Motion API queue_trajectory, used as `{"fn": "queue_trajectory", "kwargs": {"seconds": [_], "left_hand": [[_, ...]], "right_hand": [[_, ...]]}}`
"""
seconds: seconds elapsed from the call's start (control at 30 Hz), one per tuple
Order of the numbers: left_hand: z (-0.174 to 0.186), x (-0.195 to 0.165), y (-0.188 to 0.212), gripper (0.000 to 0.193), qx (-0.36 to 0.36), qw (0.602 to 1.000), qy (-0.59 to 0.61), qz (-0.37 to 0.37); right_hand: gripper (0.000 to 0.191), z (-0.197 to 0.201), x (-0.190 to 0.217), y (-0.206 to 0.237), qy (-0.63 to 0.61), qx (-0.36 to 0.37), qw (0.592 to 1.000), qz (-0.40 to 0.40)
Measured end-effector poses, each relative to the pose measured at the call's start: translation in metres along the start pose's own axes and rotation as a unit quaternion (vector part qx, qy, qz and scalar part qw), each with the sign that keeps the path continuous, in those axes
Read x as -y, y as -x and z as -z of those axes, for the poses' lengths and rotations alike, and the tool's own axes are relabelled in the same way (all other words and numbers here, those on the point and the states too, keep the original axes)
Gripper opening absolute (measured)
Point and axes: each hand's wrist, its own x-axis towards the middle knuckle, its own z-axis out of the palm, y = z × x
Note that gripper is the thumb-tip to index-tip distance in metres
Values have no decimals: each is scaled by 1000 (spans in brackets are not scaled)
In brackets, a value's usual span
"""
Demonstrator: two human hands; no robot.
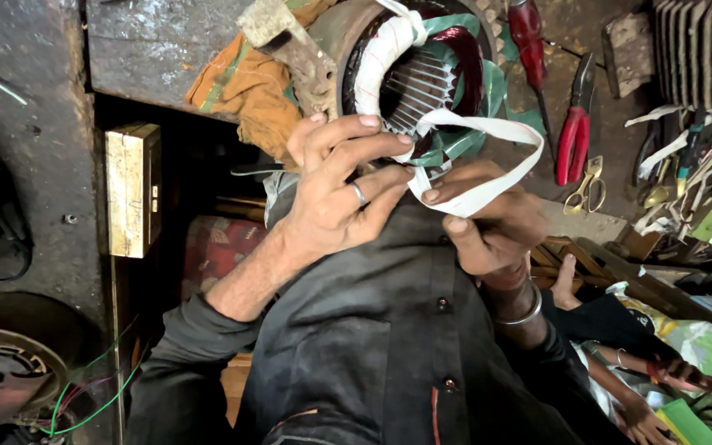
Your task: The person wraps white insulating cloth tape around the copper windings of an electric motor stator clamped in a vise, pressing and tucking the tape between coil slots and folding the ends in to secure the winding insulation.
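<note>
White cloth tape [488,156] loops from the motor stator [405,74] at the tabletop [150,41] edge. The left hand [335,194] pinches the tape beside the copper windings [463,49] inside the housing; the right hand [492,227] grips its loop. Red pliers [574,132] and scissors [587,188] lie nearby.

The motor stator [422,74] and an orange cloth [249,82] crowd the bench edge just above both hands. To the right, red pliers [574,132], scissors [587,188] and a screwdriver [529,37] clutter the bench; another person's arm [620,363] blocks the lower right.
</note>
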Motion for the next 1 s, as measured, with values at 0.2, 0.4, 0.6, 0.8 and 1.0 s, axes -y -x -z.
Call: {"fn": "queue_trajectory", "kwargs": {"seconds": [0.2,0.4,0.6,0.8,1.0], "left_hand": [[3,2,-7,15,9,999,6,-33],[4,1,-22,19,-5,998,60,-10],[2,16,-30,26,-22,997,70,-23],[12,23,-37,29,20,996,85,-7],[15,10,-43,41,73,996,-59,-3]], "right_hand": [[11,-11,1,8,-8,-67,997,-45],[13,-7,11,-13,38,-83,987,-129],[14,-1,18,-55,245,-54,958,-139],[13,-2,17,-78,223,-31,965,-132],[16,4,21,-91,249,37,961,-115]]}}
